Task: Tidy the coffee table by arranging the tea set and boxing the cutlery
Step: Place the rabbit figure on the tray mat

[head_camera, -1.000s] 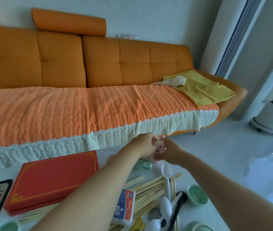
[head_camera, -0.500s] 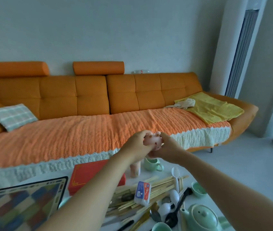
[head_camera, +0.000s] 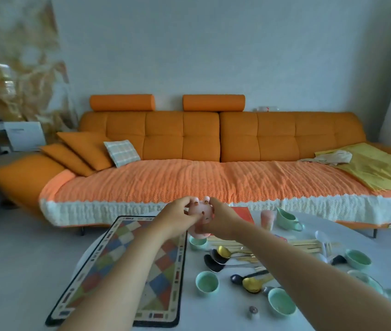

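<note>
On the white table (head_camera: pixel 216 316), glossy round green cups (head_camera: pixel 206 282) sit among black and gold spoons (head_camera: pixel 218 256) and pale chopsticks (head_camera: pixel 306 243). A checkered mat (head_camera: pixel 127 266) overhangs the curved left edge. Above, the left hand (head_camera: pixel 176 215) and right hand (head_camera: pixel 220 219) together grip a smooth pink figurine (head_camera: pixel 201 214). Beyond stand a green pitcher (head_camera: pixel 286 218), a red box (head_camera: pixel 243 215) and an orange sofa (head_camera: pixel 201 139).

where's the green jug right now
In the head view the green jug stands on the far edge of the table, right of centre, just right of the pink cup and before the sofa.
</note>
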